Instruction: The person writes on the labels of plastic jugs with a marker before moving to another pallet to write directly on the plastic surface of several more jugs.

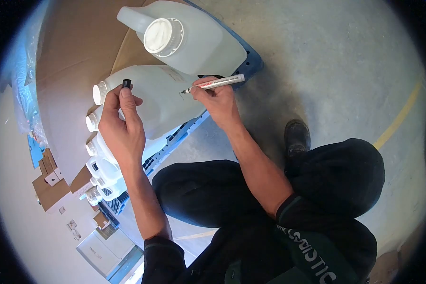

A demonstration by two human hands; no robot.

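My right hand (217, 102) grips a white permanent marker (221, 82), its dark tip right at the side of a translucent plastic jug (163, 104). A few short dark strokes show on the jug by the tip. Between thumb and forefinger my left hand (123, 118) pinches a small black marker cap (126, 84), in front of the same jug near its white screw lid (99, 93). Beside it stands a larger-looking jug (208, 42) with a handle and a white lid (163, 37).
Several more jugs (110, 170) line up along a blue pallet (189, 130). Brown cardboard (75, 61) stands behind them. Boxes (52, 187) lie farther off at the left. My bent knees and a dark boot (297, 137) are over the concrete floor (345, 71), which carries a yellow line (402, 116).
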